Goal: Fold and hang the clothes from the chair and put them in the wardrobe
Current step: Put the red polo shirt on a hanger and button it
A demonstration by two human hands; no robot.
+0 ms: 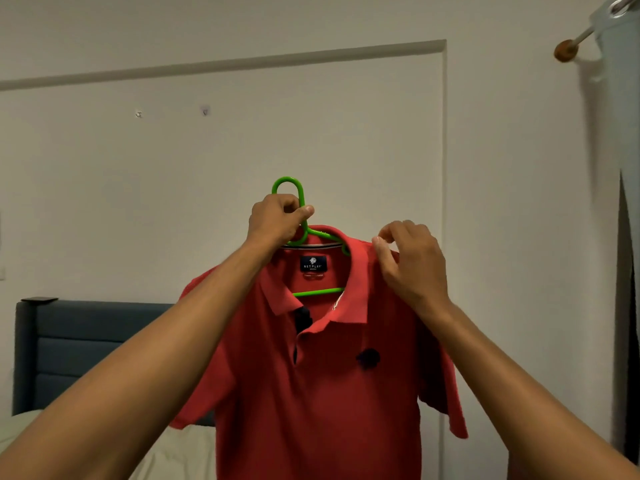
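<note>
A red polo shirt (322, 382) hangs on a green plastic hanger (289, 188), held up in front of me at chest height. My left hand (273, 221) grips the hanger just below its hook, which sticks up above my fingers. My right hand (410, 261) pinches the shirt's collar and shoulder seam on the right side. The shirt's front faces me, collar open, with a dark label inside the neck and a dark logo on the chest. Neither the chair nor the wardrobe is in view.
A blue padded headboard (69, 344) and a pale pillow (180, 455) lie low at the left behind the shirt. A curtain (620, 133) on a rod with a wooden knob (565, 50) hangs at the right edge. A plain wall fills the background.
</note>
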